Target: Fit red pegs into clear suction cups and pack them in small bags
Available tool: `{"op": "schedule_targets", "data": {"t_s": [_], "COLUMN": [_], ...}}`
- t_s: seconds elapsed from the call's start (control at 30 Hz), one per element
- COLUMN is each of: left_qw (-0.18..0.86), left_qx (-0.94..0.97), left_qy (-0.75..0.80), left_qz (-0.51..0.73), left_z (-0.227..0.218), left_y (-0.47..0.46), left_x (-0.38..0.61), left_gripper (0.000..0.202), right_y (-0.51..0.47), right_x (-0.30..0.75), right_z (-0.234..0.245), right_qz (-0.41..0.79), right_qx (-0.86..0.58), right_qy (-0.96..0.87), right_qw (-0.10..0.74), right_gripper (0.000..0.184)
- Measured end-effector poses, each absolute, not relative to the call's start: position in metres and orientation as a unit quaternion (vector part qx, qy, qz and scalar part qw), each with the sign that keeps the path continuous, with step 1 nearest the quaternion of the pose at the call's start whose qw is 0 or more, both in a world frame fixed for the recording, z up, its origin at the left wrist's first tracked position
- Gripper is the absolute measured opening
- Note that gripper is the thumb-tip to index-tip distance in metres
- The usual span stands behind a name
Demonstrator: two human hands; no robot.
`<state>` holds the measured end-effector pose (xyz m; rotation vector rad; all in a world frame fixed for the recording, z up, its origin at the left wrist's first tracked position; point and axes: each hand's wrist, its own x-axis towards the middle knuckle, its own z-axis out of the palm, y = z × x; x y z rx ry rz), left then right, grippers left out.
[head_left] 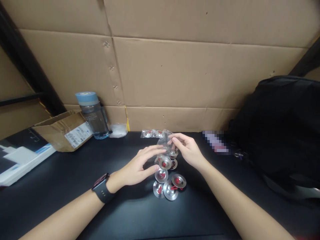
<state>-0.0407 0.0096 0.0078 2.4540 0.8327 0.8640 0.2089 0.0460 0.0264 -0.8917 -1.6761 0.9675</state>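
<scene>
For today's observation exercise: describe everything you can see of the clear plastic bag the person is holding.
The clear plastic bag is small, thin and crinkled, see-through with glossy highlights. It is held above the black table, pinched by the right hand, with the left hand's fingertips at its lower edge. Silver discs with red parts lie just below.

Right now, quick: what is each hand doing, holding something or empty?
Left hand: fingers pinched on a small silver disc above the pile.
Right hand: pinching a clear plastic bag, held upright over the discs.
</scene>
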Motion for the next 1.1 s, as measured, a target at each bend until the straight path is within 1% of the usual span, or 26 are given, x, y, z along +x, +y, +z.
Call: {"op": "schedule_targets", "data": {"t_s": [0.13,0.23,0.3,0.47,0.57,0.67,0.8,0.87,0.93,1.0,1.1], "left_qw": [0.224,0.233,0.235,0.229,0.214,0.154,-0.002,-0.079,-0.138,-0.172,-0.198], "left_qx": [0.864,0.854,0.850,0.852,0.862,0.871,0.867,0.873,0.885,0.895,0.893], "left_qy": [0.302,0.311,0.314,0.316,0.317,0.334,0.373,0.359,0.331,0.306,0.301], "left_qz": [0.336,0.346,0.352,0.349,0.334,0.325,0.330,0.320,0.297,0.275,0.269], "left_z": [0.007,0.005,0.005,0.004,0.004,0.005,0.006,0.007,0.009,0.011,0.013], "left_y": [0.010,0.011,0.012,0.016,0.016,0.015,0.012,0.011,0.009,0.006,0.006], "left_x": [-0.041,-0.044,-0.046,-0.050,-0.051,-0.051,-0.050,-0.048,-0.045,-0.040,-0.038], "left_gripper": [0.057,0.056,0.054,0.051,0.052,0.057,0.068,0.062,0.048,0.036,0.029], "right_y": [0.043,0.043,0.044,0.047,0.048,0.050,0.050,0.047,0.043,0.039,0.035], "right_x": [0.204,0.203,0.204,0.209,0.210,0.210,0.206,0.201,0.195,0.190,0.185], "right_z": [0.021,0.018,0.018,0.021,0.021,0.019,0.016,0.015,0.015,0.015,0.013], "right_qz": [0.448,0.476,0.488,0.477,0.457,0.446,0.419,0.427,0.450,0.466,0.465], "right_qx": [-0.340,-0.325,-0.322,-0.349,-0.360,-0.363,-0.379,-0.380,-0.371,-0.357,-0.344], "right_qy": [-0.690,-0.685,-0.672,-0.641,-0.634,-0.634,-0.637,-0.626,-0.620,-0.626,-0.642], "right_qw": [0.455,0.445,0.454,0.489,0.509,0.518,0.525,0.531,0.525,0.513,0.503], "right_gripper": [0.031,0.048,0.054,0.055,0.052,0.044,0.037,0.036,0.037,0.036,0.036]}}
